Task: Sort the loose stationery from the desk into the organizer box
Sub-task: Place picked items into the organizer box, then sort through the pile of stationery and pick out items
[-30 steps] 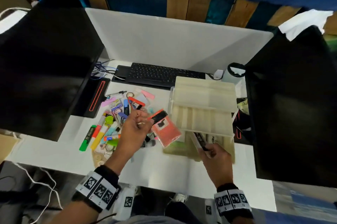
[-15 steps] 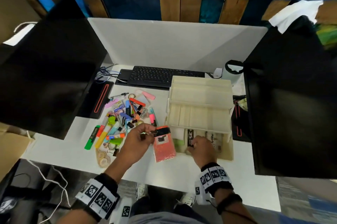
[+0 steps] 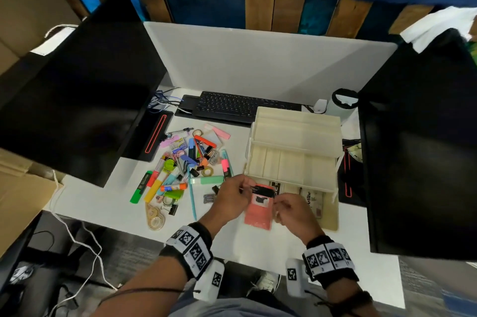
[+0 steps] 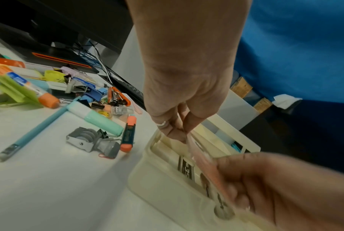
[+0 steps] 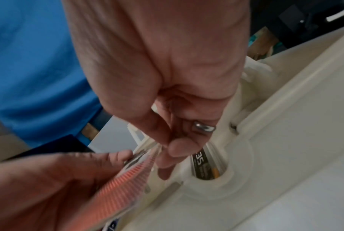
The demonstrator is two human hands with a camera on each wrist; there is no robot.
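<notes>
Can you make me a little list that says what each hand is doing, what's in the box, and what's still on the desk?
left hand: pinches the top left of the pink packet
right hand: pinches the packet's right edge
packet's place: held above the organizer box front, at its left
in the box: black-labelled pack, front compartment
still on the desk: mint highlighter, glue stick, blue pen, many more

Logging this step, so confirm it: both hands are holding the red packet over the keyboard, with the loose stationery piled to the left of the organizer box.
Wrong in one respect. The left hand and right hand hold the red packet over the near edge of the organizer box, not over the keyboard, which lies farther back. The head view shows this. The loose stationery is indeed piled left of the box.
</notes>
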